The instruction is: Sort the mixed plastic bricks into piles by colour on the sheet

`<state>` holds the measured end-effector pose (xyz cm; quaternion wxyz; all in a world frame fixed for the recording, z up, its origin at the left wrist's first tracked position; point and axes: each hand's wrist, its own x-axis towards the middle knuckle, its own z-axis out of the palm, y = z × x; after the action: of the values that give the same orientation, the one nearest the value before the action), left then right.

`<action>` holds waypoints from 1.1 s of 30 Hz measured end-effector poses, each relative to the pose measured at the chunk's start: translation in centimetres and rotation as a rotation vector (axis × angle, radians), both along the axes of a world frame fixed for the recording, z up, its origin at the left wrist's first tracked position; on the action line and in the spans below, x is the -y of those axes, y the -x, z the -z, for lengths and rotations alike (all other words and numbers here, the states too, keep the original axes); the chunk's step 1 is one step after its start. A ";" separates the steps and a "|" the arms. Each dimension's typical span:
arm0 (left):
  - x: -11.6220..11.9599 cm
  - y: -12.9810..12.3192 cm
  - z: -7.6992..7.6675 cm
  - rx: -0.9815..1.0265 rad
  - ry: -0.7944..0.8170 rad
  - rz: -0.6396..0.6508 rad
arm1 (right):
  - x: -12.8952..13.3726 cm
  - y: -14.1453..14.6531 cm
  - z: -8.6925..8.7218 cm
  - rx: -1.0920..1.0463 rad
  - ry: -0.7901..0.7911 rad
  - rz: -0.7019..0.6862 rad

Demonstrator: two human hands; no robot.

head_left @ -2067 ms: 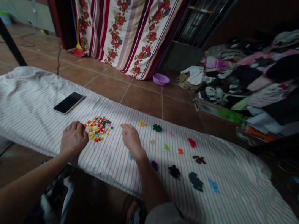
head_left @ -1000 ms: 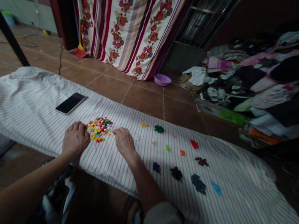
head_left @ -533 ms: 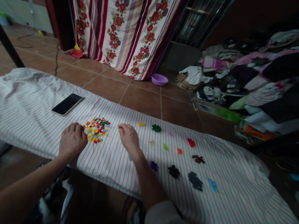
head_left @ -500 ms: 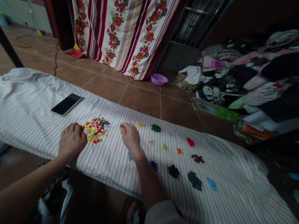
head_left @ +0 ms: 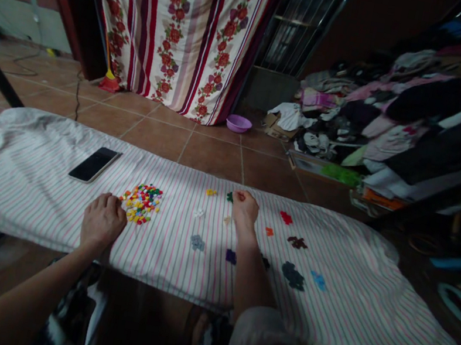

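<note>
Though earlier nearer the mixed pile [head_left: 141,203], right hand [head_left: 245,211] now at green pieces [head_left: 230,197].

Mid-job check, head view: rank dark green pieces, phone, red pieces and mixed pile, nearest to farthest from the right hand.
1. Dark green pieces: at the right hand, partly hidden by it.
2. Red pieces: to its right.
3. Mixed pile: to its left.
4. Phone: farther left, past the pile.
</note>
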<state>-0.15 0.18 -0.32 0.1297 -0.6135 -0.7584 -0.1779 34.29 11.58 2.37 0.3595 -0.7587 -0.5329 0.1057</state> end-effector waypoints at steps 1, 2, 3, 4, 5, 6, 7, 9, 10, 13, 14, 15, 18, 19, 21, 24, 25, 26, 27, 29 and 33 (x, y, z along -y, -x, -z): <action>0.0 0.0 0.0 -0.003 0.005 -0.001 | -0.1 -0.6 0.2 -0.004 -0.002 0.014; 0.0 0.0 -0.1 -0.007 0.009 -0.001 | -0.2 -1.1 0.4 -0.005 -0.002 0.028; 0.0 0.0 -0.1 -0.009 0.011 0.000 | -0.3 -1.6 0.6 -0.002 0.002 0.041; 0.0 0.0 -0.1 -0.012 0.012 0.002 | -0.3 -2.1 0.8 0.005 0.011 0.052; 0.0 0.1 -0.1 -0.015 0.012 0.003 | -0.4 -2.5 1.0 0.016 0.021 0.059; 0.0 0.1 0.0 -0.019 0.011 0.003 | -0.4 -2.8 1.2 0.030 0.033 0.062; 0.0 0.1 0.0 -0.023 0.010 0.000 | -0.4 -3.1 1.4 0.047 0.046 0.059; 0.0 0.1 0.1 -0.031 0.006 -0.001 | -0.3 -3.4 1.6 0.083 0.076 0.050; 0.0 0.2 0.2 -0.034 0.004 0.002 | -0.3 -3.5 1.6 0.098 0.092 0.045; -0.1 0.2 0.3 -0.040 -0.002 0.008 | -0.2 -3.3 1.7 0.128 0.132 0.010; -0.1 0.2 0.3 -0.041 -0.005 0.006 | -0.1 -3.2 1.6 0.130 0.144 -0.007; -0.1 0.2 0.3 -0.044 -0.007 0.005 | -0.1 -3.1 1.6 0.129 0.155 -0.024; -0.1 0.2 0.2 -0.056 -0.008 0.009 | 0.0 -2.8 1.4 0.125 0.190 -0.056; -0.1 0.2 0.2 -0.059 -0.009 0.011 | 0.1 -2.8 1.4 0.126 0.196 -0.056; -0.1 0.2 0.3 -0.061 -0.017 0.011 | 0.1 -2.9 1.4 0.126 0.199 -0.046; -0.1 0.3 0.4 -0.066 -0.024 0.001 | 0.0 -3.0 1.6 0.117 0.178 -0.031; -0.1 0.3 0.4 -0.067 -0.025 -0.002 | -0.1 -3.1 1.7 0.111 0.168 -0.032; -0.1 0.3 0.5 -0.068 -0.025 -0.004 | -0.2 -3.2 1.9 0.106 0.155 -0.033; -0.1 0.3 0.5 -0.069 -0.026 -0.005 | -0.2 -3.2 2.0 0.100 0.144 -0.037; -0.2 0.3 0.6 -0.069 -0.027 0.001 | -0.4 -3.2 2.3 0.092 0.126 -0.045; -0.2 0.4 0.6 -0.065 -0.027 0.009 | -0.6 -3.2 2.7 0.097 0.109 -0.052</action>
<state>-0.52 0.36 -0.95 0.1618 -0.6205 -0.7485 -0.1689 37.54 12.18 -0.31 0.2886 -0.7672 -0.5627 0.1069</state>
